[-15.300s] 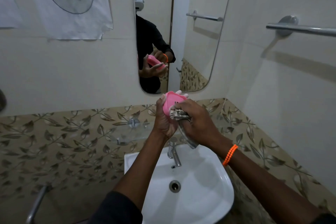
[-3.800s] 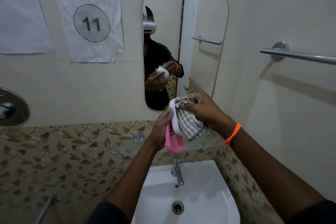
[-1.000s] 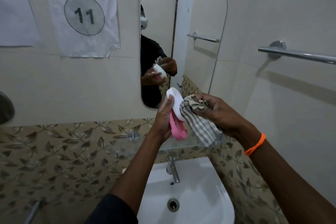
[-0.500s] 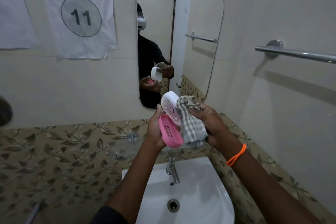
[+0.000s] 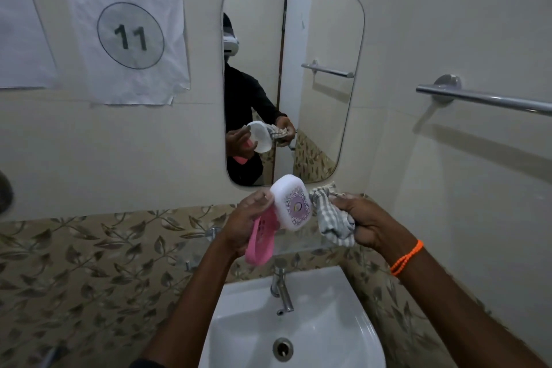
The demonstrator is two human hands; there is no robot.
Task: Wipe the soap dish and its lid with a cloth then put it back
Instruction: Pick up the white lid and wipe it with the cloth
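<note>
My left hand (image 5: 249,221) holds both parts of the soap dish above the sink: the white lid (image 5: 291,206), with a purple pattern facing me, stands upright, and the pink slotted dish (image 5: 262,240) hangs below it. My right hand (image 5: 363,222) is closed on a grey checked cloth (image 5: 331,219), bunched just right of the lid and touching its edge.
A white sink (image 5: 337,334) with a chrome tap (image 5: 282,293) lies below my hands. A glass shelf (image 5: 298,249) runs along the leaf-patterned tiles behind them. A mirror (image 5: 316,75) hangs on the wall, a chrome towel bar (image 5: 484,100) to the right.
The lid has turned its patterned top toward me and the pink dish has swung down. My right hand and the cloth have drawn off to the right of the lid.
</note>
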